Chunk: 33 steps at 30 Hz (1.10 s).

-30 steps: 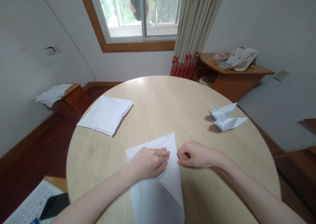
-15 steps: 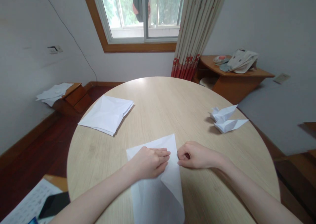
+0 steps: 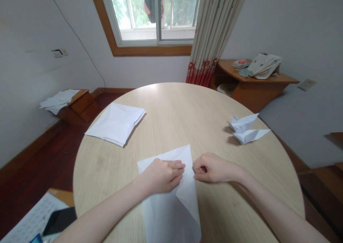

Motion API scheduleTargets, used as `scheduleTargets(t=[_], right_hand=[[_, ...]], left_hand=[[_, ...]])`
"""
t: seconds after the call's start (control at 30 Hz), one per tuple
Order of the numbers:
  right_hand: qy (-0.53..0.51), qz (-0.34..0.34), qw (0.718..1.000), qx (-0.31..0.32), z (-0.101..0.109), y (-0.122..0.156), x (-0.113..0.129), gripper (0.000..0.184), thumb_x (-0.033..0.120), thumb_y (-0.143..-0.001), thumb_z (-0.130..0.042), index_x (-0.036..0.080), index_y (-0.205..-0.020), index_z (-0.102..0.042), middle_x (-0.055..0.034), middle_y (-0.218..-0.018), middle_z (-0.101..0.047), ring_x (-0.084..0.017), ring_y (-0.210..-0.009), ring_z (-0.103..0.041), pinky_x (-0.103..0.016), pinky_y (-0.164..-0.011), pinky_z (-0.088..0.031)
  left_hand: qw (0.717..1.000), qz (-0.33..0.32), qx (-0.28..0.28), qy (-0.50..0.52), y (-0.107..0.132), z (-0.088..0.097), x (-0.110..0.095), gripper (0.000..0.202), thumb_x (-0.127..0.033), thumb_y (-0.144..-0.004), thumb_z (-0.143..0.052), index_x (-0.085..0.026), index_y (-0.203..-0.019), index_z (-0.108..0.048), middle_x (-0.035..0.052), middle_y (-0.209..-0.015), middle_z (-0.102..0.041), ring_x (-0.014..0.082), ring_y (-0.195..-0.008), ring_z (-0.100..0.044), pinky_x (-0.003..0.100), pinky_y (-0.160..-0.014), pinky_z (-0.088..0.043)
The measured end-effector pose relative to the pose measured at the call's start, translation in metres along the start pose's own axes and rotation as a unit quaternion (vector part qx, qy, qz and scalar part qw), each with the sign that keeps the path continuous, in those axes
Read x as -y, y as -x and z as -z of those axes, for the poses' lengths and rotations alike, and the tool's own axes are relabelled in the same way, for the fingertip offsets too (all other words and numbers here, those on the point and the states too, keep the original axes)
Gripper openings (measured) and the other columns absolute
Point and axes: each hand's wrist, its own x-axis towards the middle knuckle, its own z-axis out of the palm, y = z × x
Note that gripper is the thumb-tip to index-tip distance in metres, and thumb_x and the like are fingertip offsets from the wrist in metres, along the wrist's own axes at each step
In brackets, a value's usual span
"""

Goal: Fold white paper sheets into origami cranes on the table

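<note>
A folded sheet of white paper (image 3: 174,218) lies on the table in front of me, with a crease and a slanting flap edge on its right side. My left hand (image 3: 167,175) rests flat on its upper part, fingers stretched toward the right edge. Close against that right edge is my right hand (image 3: 207,168), its fingers curled into a loose fist at table level. No object shows inside the curl; whether the fingertips touch the paper's edge, I cannot tell.
A stack of white paper (image 3: 115,123) lies on the round table (image 3: 171,100) at the left. Two folded paper birds (image 3: 248,134) stand near the right rim. Below the left rim are a dark phone (image 3: 60,221) and a printed sheet (image 3: 32,214).
</note>
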Motion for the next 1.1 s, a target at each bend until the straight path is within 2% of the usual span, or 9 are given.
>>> scheduleTargets(t=[0.3, 0.4, 0.47, 0.63, 0.8, 0.97, 1.1], right_hand=[[0.005, -0.005, 1.000, -0.023, -0.004, -0.001, -0.003, 0.028, 0.021, -0.072, -0.055, 0.018, -0.050, -0.039, 0.0073, -0.048, -0.036, -0.008, -0.046, -0.031, -0.023, -0.048, -0.020], [-0.004, -0.009, 0.998, -0.063, -0.006, -0.004, -0.007, 0.034, 0.024, -0.076, -0.054, 0.019, -0.049, -0.034, 0.0076, -0.047, -0.030, -0.008, -0.047, -0.028, -0.023, -0.048, -0.020], [-0.017, -0.001, 0.995, -0.098, -0.007, -0.007, -0.011, 0.035, 0.028, -0.080, -0.053, 0.019, -0.050, -0.036, 0.0072, -0.048, -0.031, -0.008, -0.048, -0.029, -0.024, -0.049, -0.021], [-0.033, 0.034, 0.976, -0.213, -0.012, -0.014, -0.018, 0.035, 0.037, -0.088, -0.049, 0.019, -0.058, -0.043, 0.0049, -0.056, -0.041, -0.010, -0.053, -0.038, -0.024, -0.053, -0.028], [-0.042, 0.088, 0.955, -0.280, -0.016, -0.017, -0.012, 0.020, 0.037, -0.090, -0.052, 0.019, -0.080, -0.055, -0.0005, -0.074, -0.054, -0.015, -0.069, -0.049, -0.027, -0.064, -0.039], [0.001, 0.159, 0.947, -0.280, -0.007, -0.012, -0.007, 0.018, 0.028, -0.090, -0.051, 0.019, -0.080, -0.063, -0.0076, -0.093, -0.059, -0.020, -0.090, -0.052, -0.036, -0.082, -0.041], [-0.031, 0.170, 0.957, -0.231, 0.002, -0.006, -0.009, 0.016, 0.022, -0.090, -0.050, 0.019, -0.082, -0.063, -0.0066, -0.088, -0.063, -0.021, -0.089, -0.053, -0.037, -0.082, -0.041]], left_hand=[[1.000, -0.013, -0.015, 0.012, 0.001, 0.000, 0.003, 0.029, -0.021, -0.093, -0.042, -0.016, -0.104, -0.068, 0.0047, -0.119, -0.067, 0.0190, -0.113, -0.061, 0.030, -0.093, -0.053], [0.999, -0.021, -0.026, 0.024, 0.001, -0.001, 0.007, 0.029, -0.019, -0.092, -0.042, -0.015, -0.102, -0.069, 0.0065, -0.118, -0.067, 0.0185, -0.112, -0.062, 0.030, -0.095, -0.052], [0.999, -0.022, -0.030, 0.025, 0.002, -0.002, 0.009, 0.028, -0.018, -0.090, -0.043, -0.015, -0.101, -0.069, 0.0078, -0.119, -0.067, 0.0191, -0.113, -0.061, 0.030, -0.097, -0.050], [0.999, -0.012, -0.020, 0.023, 0.002, 0.000, 0.012, 0.022, -0.019, -0.088, -0.048, -0.014, -0.097, -0.068, 0.0105, -0.121, -0.065, 0.0213, -0.116, -0.059, 0.031, -0.100, -0.048], [1.000, -0.006, 0.002, 0.025, 0.002, 0.004, 0.011, 0.017, -0.018, -0.088, -0.051, -0.014, -0.089, -0.068, 0.0102, -0.121, -0.065, 0.0219, -0.117, -0.058, 0.032, -0.101, -0.047], [1.000, 0.003, 0.003, 0.025, 0.002, 0.005, 0.010, 0.017, -0.018, -0.087, -0.052, -0.015, -0.085, -0.069, 0.0088, -0.120, -0.066, 0.0213, -0.113, -0.061, 0.031, -0.098, -0.049], [1.000, 0.004, -0.004, 0.021, 0.002, 0.005, 0.011, 0.016, -0.019, -0.087, -0.053, -0.015, -0.086, -0.069, 0.0084, -0.118, -0.067, 0.0218, -0.112, -0.061, 0.031, -0.096, -0.050]])
